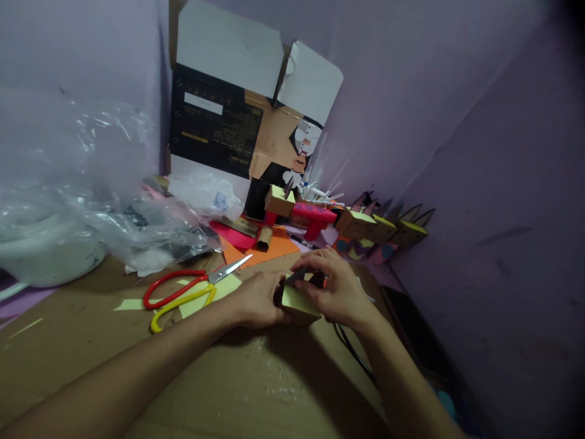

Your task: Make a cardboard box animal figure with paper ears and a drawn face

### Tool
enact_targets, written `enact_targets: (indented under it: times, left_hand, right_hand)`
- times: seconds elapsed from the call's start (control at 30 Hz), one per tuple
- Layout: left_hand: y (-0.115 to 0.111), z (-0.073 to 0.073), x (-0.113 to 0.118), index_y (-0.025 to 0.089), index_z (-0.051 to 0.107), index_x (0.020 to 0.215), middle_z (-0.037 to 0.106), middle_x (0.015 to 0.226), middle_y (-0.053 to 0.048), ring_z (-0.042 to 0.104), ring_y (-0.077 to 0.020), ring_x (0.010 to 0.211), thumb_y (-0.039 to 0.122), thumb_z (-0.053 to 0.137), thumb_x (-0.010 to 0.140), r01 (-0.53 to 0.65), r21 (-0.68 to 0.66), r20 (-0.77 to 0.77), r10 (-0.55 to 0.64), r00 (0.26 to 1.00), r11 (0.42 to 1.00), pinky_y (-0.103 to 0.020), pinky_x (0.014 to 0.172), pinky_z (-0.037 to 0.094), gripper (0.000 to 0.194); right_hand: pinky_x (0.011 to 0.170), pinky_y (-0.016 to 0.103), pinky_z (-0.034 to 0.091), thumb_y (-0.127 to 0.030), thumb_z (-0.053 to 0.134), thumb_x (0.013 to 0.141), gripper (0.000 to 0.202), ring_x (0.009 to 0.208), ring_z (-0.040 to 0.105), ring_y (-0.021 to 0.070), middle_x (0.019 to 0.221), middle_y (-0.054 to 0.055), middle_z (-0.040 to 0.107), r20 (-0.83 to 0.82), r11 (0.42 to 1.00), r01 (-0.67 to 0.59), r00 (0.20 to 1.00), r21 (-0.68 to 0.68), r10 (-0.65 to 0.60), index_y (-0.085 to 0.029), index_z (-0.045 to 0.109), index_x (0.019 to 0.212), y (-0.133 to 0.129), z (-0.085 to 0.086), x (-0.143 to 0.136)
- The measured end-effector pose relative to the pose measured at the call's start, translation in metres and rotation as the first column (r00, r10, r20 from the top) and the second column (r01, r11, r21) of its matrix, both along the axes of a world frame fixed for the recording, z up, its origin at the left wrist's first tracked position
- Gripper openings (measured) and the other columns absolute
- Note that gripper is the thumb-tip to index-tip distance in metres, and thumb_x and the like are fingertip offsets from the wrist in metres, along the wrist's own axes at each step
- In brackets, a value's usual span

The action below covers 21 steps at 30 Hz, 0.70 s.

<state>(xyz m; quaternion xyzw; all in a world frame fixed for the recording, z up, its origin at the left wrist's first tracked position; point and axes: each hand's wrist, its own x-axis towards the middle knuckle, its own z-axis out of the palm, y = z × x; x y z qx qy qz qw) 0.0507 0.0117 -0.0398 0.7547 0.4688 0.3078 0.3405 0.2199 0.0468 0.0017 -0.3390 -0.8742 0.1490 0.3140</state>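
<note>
Head view. Box (300, 303), small, yellow-topped: just below the frame's centre. Left hand (261, 300): closed on the box's left side. Right hand (342, 285): fingers bent at the box's top, partly open; cannot tell whether they pinch anything. Scissors (218, 276), red and yellow handles: left of centre, over yellow paper (231, 285). Eared boxes (356, 224): right of centre. Plastic bag (132, 195): left. Carton (214, 122), unfolded: upper centre.

Sits just below the center of the frame as a small box (298, 300), pale yellow on its upward face, brownish along the near side, partly hidden.
</note>
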Motion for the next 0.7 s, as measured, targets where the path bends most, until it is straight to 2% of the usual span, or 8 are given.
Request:
enact_targets:
  times: [0.17, 0.4, 0.7]
  left_hand:
    - [0.0014, -0.0081, -0.0005, 0.02, 0.065, 0.096, 0.071, 0.087, -0.004, 0.064, -0.0238, 0.075, 0.034, 0.072, 0.061, -0.02, -0.027, -0.023, 0.02, 1.0, 0.999, -0.03, 0.061, 0.046, 0.039]
    - [0.0021, -0.0074, 0.0003, 0.02, 0.064, 0.094, 0.071, 0.087, -0.005, 0.064, -0.0236, 0.073, 0.043, 0.072, 0.062, -0.041, -0.008, -0.044, 0.041, 0.998, 0.999, -0.032, 0.061, 0.045, 0.04]
    - [0.0002, -0.0053, 0.0007, 0.019, 0.066, 0.097, 0.072, 0.089, -0.006, 0.065, -0.0239, 0.076, 0.038, 0.071, 0.064, -0.016, -0.025, -0.01, 0.016, 1.0, 1.0, -0.032, 0.065, 0.047, 0.038]
  right_hand:
    - [0.079, 0.045, 0.044, -0.005, 0.06, 0.063, 0.033, 0.086, 0.058, 0.0235, 0.088, 0.005, 0.067, 0.049, 1.0, -0.01, 0.999, -0.008, 0.01, -0.024, 0.066, 0.089, -0.0004, 0.0038, -0.0007]
    - [0.079, 0.045, 0.044, -0.004, 0.059, 0.063, 0.031, 0.082, 0.055, 0.0236, 0.082, 0.006, 0.063, 0.142, 0.999, -0.007, 0.99, 0.033, 0.002, -0.021, 0.069, 0.087, 0.0016, 0.0036, -0.0034]
    - [0.077, 0.042, 0.046, -0.003, 0.06, 0.064, 0.03, 0.085, 0.056, 0.0231, 0.084, 0.004, 0.063, 0.11, 0.999, -0.03, 0.993, -0.021, 0.032, -0.024, 0.068, 0.085, 0.0031, 0.0013, -0.0032]
